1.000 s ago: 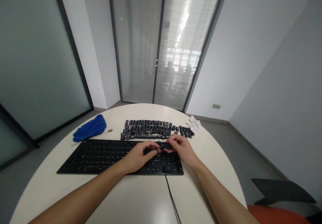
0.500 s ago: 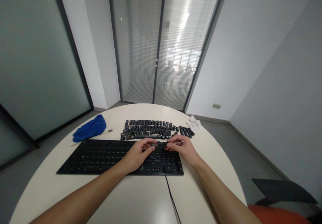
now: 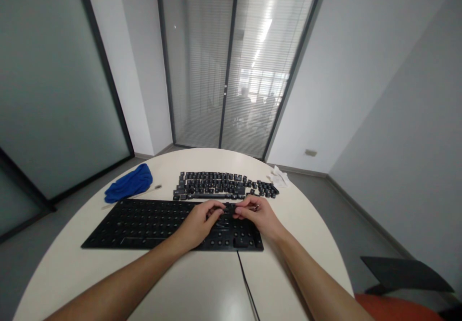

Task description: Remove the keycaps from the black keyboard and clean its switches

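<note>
A black keyboard (image 3: pixel 104 234), its keycaps mostly off, lies at a slight slant on the round table. My left hand (image 3: pixel 200 222) rests over its right half, thumb and fingers bent close together at the upper edge; anything between the tips is too small to make out. Just to the right, my right hand (image 3: pixel 262 215) pinches a thin pale stick (image 3: pixel 254 208) above the keyboard's upper right part. The fingertips of both hands nearly meet. Loose black keycaps (image 3: pixel 212 185) lie in rows directly behind the keyboard.
A blue cloth (image 3: pixel 130 184) sits at the table's left, with a thin brush (image 3: pixel 146 191) beside it. Crumpled white tissue (image 3: pixel 279 176) lies at the back right. The keyboard's cable (image 3: pixel 245 282) runs toward me over the white table (image 3: pixel 195 287). A chair (image 3: pixel 404 275) stands at right.
My right hand has shifted slightly left, bringing its fingertips closer to my left hand. The left hand stays almost in place, its fingertips a little closer together.
</note>
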Motion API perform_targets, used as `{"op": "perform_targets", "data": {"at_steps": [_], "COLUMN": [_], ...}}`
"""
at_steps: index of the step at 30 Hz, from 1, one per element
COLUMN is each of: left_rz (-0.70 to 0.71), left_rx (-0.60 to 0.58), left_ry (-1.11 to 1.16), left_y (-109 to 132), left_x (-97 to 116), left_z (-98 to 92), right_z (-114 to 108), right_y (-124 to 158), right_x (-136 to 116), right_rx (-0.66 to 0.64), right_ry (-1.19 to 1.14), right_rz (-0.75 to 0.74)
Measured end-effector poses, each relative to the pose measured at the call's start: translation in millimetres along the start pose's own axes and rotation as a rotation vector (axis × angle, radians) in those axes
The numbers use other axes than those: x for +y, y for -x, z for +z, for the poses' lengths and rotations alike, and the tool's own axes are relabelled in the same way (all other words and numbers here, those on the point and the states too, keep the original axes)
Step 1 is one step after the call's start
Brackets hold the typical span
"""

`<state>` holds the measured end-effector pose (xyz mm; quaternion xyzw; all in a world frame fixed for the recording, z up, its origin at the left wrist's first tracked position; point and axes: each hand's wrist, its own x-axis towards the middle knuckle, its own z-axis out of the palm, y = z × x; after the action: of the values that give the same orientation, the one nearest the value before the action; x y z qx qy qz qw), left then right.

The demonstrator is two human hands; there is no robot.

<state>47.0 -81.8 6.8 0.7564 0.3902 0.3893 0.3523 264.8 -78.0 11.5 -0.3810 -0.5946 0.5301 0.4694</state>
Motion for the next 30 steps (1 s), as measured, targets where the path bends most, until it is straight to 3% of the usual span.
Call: {"op": "perform_targets", "data": {"at_steps": [3,9,18,30], "left_rz": [0.025,-0.069,-0.084,-0.108], "left_rx": [-0.014,-0.199,-0.249,-0.121], "left_ry": [-0.017,0.203,0.383,0.096], "left_y": [-0.3,-1.6,-1.1,-1.2], "left_x": [0.9,3.5,-1.6,6.8], "left_z": [-0.2,-10.4,-16.8,-6.7], "right_z": [-2.1,-10.3,-13.4,-6.5], "right_y": [-0.9,-2.0,-3.0,0.1], "right_x": [-0.7,-2.2,-1.4,-0.4], "right_rx": [0.005,0.011,0.021,0.004], "right_ry": [0.005,-0.001,-0.011,-0.003], "right_rz": [0.003,0.022,0.050,-0.003]}}
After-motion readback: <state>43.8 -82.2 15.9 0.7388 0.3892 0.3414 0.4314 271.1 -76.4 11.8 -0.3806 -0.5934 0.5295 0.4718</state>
